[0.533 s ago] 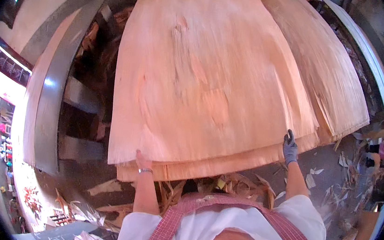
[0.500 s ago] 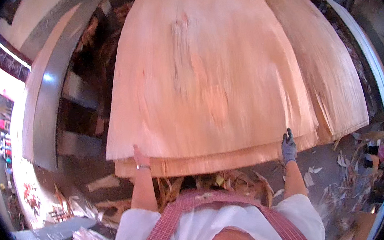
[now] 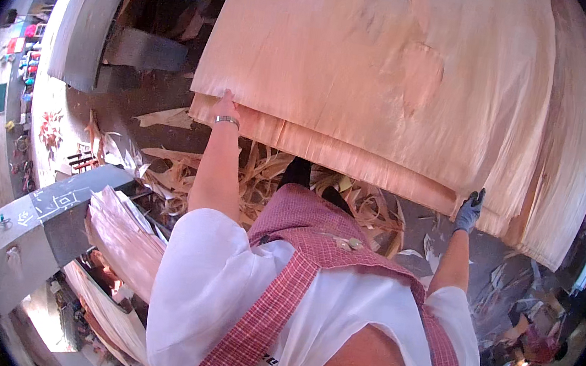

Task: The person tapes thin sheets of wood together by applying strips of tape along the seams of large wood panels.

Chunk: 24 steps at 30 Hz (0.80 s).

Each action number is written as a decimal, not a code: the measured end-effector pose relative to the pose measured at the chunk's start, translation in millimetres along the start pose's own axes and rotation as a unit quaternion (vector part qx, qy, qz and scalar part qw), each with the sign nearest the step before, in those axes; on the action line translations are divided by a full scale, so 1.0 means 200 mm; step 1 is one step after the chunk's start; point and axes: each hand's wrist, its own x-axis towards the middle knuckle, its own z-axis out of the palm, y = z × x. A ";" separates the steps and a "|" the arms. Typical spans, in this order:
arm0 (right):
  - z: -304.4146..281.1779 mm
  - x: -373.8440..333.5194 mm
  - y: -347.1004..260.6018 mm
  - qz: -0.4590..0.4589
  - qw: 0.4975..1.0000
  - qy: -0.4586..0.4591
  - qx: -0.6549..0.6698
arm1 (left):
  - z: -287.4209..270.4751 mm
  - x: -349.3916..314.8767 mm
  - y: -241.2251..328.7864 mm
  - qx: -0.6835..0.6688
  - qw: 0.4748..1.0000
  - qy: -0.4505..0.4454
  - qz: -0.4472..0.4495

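A large pale wood veneer sheet (image 3: 334, 66) stretches out in front of me on a stack of similar sheets (image 3: 571, 184), whose edges show along the near side and at the right. My left hand (image 3: 227, 107), bare with a metal-banded watch at the wrist, is closed on the sheet's near left edge. At the near right corner my right hand (image 3: 469, 211), in a grey and black glove, pinches the edge. Fingers tucked under the wood are partly hidden.
Torn veneer strips (image 3: 257, 179) litter the floor by my feet. To the left stands a grey metal machine frame (image 3: 146, 50). A grey metal beam (image 3: 55, 201) with chalk marks lies lower left, beside leaning veneer pieces (image 3: 126, 237). More scraps (image 3: 511, 284) lie at the right.
The view has swung down and to the left, so the sheet sits higher and further right in the picture. Both hands keep hold of its near edge.
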 end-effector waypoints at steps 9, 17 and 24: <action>-0.07 0.19 0.09 -0.014 1.000 0.022 -0.002 | 0.12 -0.11 0.00 -0.024 0.999 -0.019 -0.025; 0.02 0.16 0.18 0.018 1.000 -0.006 -0.016 | 0.04 0.07 -0.11 0.004 0.999 -0.028 -0.020; -0.11 0.20 0.61 -0.324 0.843 0.016 -0.428 | 0.15 0.27 -0.17 0.070 0.982 -0.172 -0.029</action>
